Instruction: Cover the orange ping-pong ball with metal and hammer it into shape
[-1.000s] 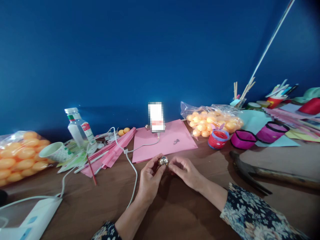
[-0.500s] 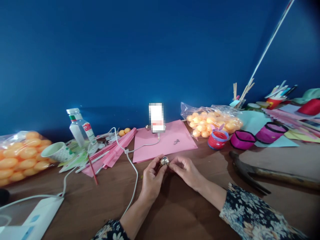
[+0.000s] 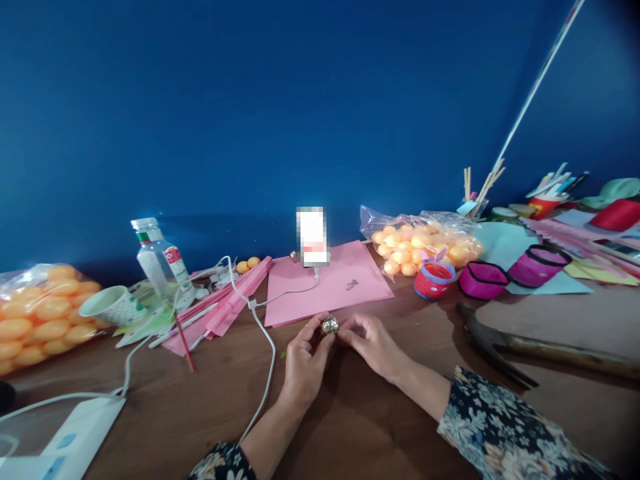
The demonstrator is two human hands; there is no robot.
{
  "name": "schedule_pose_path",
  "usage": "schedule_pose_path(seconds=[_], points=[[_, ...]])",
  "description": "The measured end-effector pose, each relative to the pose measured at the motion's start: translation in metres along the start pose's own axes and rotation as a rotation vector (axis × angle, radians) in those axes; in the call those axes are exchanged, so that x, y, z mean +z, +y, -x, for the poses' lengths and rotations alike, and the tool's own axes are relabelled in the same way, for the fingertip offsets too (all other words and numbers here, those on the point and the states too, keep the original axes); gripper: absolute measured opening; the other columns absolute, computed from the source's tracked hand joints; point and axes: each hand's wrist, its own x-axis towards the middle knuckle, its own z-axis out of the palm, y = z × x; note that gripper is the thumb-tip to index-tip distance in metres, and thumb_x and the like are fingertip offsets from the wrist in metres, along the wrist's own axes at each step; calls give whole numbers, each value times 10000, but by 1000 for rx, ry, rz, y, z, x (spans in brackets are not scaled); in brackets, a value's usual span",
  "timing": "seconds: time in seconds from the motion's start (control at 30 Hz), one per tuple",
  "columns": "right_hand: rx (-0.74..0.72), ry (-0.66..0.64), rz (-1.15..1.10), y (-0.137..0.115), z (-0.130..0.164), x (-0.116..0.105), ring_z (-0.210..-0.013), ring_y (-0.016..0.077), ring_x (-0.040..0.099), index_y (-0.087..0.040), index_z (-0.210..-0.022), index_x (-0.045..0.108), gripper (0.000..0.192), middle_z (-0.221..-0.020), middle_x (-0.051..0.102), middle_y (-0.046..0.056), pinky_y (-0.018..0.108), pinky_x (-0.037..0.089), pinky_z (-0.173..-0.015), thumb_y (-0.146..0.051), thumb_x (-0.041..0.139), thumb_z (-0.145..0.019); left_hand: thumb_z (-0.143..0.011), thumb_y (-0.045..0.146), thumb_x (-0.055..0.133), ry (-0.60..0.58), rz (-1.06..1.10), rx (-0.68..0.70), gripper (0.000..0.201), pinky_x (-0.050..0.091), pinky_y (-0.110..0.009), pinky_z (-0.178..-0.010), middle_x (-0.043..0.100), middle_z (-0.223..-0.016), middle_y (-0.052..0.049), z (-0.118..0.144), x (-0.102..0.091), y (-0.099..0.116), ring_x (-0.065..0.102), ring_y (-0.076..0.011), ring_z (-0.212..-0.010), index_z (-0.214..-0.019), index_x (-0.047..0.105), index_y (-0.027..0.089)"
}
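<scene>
Ball [image 3: 330, 325], shiny and metallic, sits above the near middle of the desk [image 3: 380, 420], just short of the pink paper [image 3: 320, 293]. The left hand [image 3: 304, 363] holds it, thumb on the near side and fingers curled around the left and far sides. The right hand [image 3: 374, 343] is narrow, its thumb and forefinger drawn together at the ball's right edge; whether they touch it or pinch something small, I cannot tell.

Little has changed over the last second: the view shifts slightly, and both hands keep nearly the same places around the ball. That suggests a steady grip and fine fingertip handling rather than carrying.

Being round, the ball shows no clear long axis, and it points no way that I can make out; any hole or seam is too small to see. Its bright highlights face up.

Farther off, small metal pieces [image 3: 353, 285] lie on the right part of the pink paper, and a shiny round thing [image 3: 293, 255] rests near its far left corner. On the right lies a hammer [image 3: 530, 345], well apart from the hands.
</scene>
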Motion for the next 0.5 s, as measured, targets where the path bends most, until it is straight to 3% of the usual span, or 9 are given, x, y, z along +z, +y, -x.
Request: schedule_pose_path(seconds=[0.13,0.27,0.4,0.5], points=[[31,13,-91,-3,-1,3,-612,134,572,-157,-700,527,212,-637,592,-6,256,472,-592,-345,623,-717,-720,280,607,-5,-15,5,390,432,-348,-905,630,-1086,-78,-1,0,0,573,-218,-1007,-1093,570,171],[75,-32,-263,-4,-2,7,-673,145,609,-179,-781,482,253,-743,608,3,277,508,-620,-382,620,-721,-738,303,592,-39,127,-87,445,420,-362,-914,608,-1132,-78,-3,-1,0,566,-214,-1015,-1163,521,190],[18,-93,-289,-2,-1,8,-740,152,620,-190,-819,472,238,-800,629,10,284,504,-682,-368,609,-741,-753,302,581,-56,314,-150,422,427,-348,-898,603,-1130,-89,-3,-1,2,580,-193,-974,-1152,524,175],[-29,-98,-241,-4,2,8,-751,152,621,-198,-838,465,215,-812,632,10,283,499,-700,-338,605,-754,-738,302,601,-60,298,-161,401,445,-326,-863,630,-1061,-90,-3,-1,4,592,-186,-930,-1110,548,163]])
